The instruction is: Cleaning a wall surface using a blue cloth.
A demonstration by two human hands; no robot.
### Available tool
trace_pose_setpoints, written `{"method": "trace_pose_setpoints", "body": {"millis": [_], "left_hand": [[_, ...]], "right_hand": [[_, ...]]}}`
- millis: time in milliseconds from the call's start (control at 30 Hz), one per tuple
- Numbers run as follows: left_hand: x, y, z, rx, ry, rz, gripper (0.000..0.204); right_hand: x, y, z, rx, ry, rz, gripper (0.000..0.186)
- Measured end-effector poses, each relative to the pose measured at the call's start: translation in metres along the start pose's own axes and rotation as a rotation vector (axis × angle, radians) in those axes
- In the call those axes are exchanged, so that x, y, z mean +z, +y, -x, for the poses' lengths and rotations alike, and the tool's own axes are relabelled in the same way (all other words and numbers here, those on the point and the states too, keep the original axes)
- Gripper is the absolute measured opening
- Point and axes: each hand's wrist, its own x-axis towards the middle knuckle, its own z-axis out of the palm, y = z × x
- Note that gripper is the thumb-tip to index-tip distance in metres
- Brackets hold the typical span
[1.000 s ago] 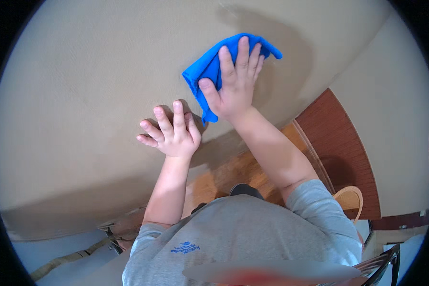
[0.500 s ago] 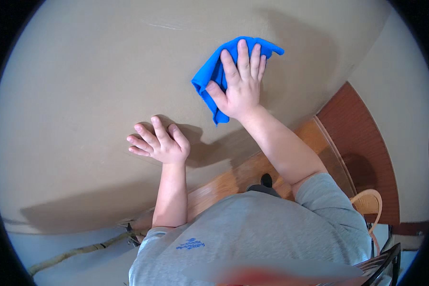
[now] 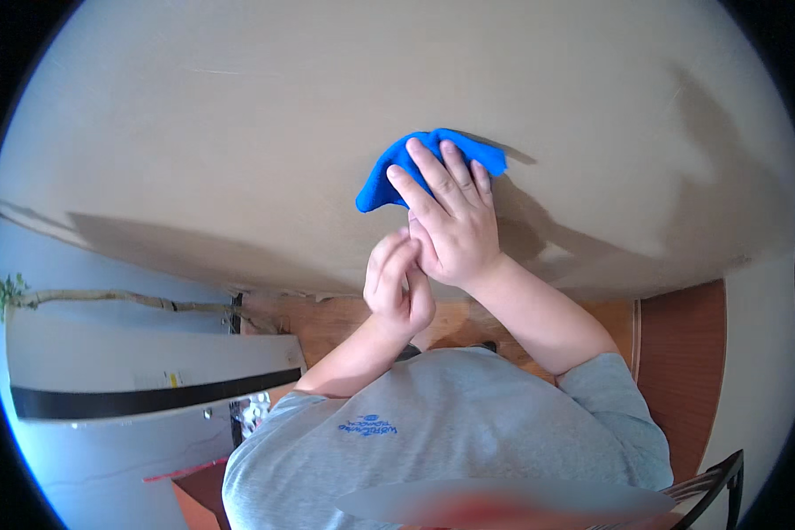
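Tan surface [image 3: 194, 132]: spreads from the left to the right of the view; bears a thin pale scratch [image 3: 230, 71] at upper left, and shadows along the near edge and toward the right edge.
Plant [image 3: 141, 301]: shows just past the left part of the near edge of the tan surface, with green leaves at far left and a long, thin trunk.
White panel [image 3: 132, 344]: shows beside the trunk, farther from the tan surface, crossed by a broad black band [image 3: 150, 399].
Red-brown box [image 3: 203, 496]: sits at lower left, just beside the grey shirt, only partly in view.
Left hand [image 3: 397, 287]: held near the middle of the near edge, with fingers curled inward and close together; fingertips at the thumb side of the right hand. Cannot tell whether clamped on that thumb or only touching.
Blue cloth [image 3: 382, 189]: lies crumpled on the tan surface, in from the middle of the near edge, well apart from the left and right edges; partly covered by the right hand.
Grey shirt [image 3: 468, 397]: faces the near edge, with a small blue print on the chest.
Right hand [image 3: 459, 230]: laid over the blue cloth, back upward, with fingers stretched out and slightly apart; thumb beside the left fingertips.
Wood floor [image 3: 327, 320]: visible between the near edge and the grey shirt.
Red-brown panel [image 3: 680, 362]: rises beyond the right part of the near edge.
Pale wall [image 3: 751, 362]: adjoins that panel at far right.
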Motion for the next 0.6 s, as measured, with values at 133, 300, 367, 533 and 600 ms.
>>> {"method": "trace_pose_setpoints", "body": {"millis": [133,300,367,533,600], "left_hand": [[0.038,0.02,-0.055,-0.27,0.267,0.001,0.063],[0.057,0.022,-0.085,-0.443,0.177,-0.481,0.069],[0.053,0.016,-0.106,-0.399,0.301,-0.464,0.07],[0.049,-0.011,-0.12,-0.246,0.424,-0.651,0.083],[0.055,-0.02,-0.114,-0.21,0.502,-0.593,0.092]], "right_hand": [[-0.019,0.021,0.005,-0.093,0.061,-0.341,0.049],[-0.056,0.054,0.013,-0.194,0.04,-0.22,0.044],[-0.055,0.077,0.025,-0.163,0.15,-0.135,0.045],[-0.039,0.097,0.036,-0.065,0.287,0.348,0.047],[-0.029,0.098,0.035,-0.081,0.317,0.37,0.047]]}}
